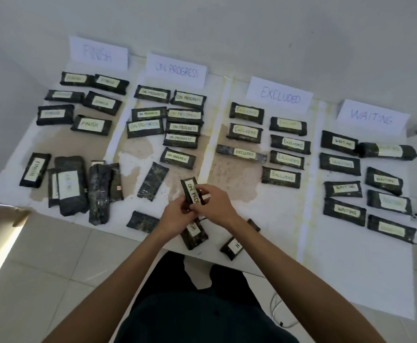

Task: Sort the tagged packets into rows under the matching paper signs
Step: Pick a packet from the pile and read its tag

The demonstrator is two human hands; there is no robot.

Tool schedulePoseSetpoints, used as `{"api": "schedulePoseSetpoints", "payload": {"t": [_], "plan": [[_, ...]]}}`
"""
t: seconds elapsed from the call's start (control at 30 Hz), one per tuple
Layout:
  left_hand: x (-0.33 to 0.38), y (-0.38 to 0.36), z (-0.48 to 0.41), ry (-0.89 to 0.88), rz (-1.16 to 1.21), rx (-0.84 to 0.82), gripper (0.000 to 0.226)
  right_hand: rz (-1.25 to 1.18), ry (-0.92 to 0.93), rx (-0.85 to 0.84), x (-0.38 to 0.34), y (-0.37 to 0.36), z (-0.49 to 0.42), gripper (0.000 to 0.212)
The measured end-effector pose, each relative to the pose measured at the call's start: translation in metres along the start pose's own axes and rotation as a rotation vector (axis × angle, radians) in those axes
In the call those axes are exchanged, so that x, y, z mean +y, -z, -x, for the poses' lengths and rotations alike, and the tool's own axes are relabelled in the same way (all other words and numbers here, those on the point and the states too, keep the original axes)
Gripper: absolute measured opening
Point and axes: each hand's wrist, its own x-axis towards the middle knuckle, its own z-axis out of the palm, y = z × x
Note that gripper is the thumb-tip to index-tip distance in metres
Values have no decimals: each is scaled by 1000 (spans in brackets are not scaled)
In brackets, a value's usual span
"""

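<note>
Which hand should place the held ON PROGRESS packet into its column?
Left, probably. Both hands grip the ON PROGRESS packet, but the left hand sits nearer the ON PROGRESS rows, up-left; the right hand would cross over.

I am seeing both of my forearms running bare from the bottom edge of the frame up to the left hand and right hand, with no sleeve reaching into view on either one. No watch, band or ring is showing on the wrists or fingers, and no gloves are covering them. Below the arms, I am wearing a dark top and dark trousers, both plain, with no visible markings.
</note>
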Motion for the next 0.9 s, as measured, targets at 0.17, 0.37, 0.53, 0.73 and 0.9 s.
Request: {"api": "schedulePoseSetpoints", "payload": {"t": [0.17, 0.37, 0.53, 0.73, 0.9], "plan": [[3, 44, -2, -17, 114, -60, 37, 76, 28, -24, -38, -21, -24, 60], [11, 100, -30, -71, 8, 61, 27, 200, 153, 39, -71, -50, -70, 51], [9, 156, -67, -17, -19, 295, 48, 405, 274, 83, -92, -72, -132, 51], [-1, 197, -109, -59, -278, 274, 51, 668, 383, 34, -94, -100, -193, 36], [-8, 205, -127, -95, -450, 159, 53, 707, 419, 53, -92, -104, -210, 33]]}}
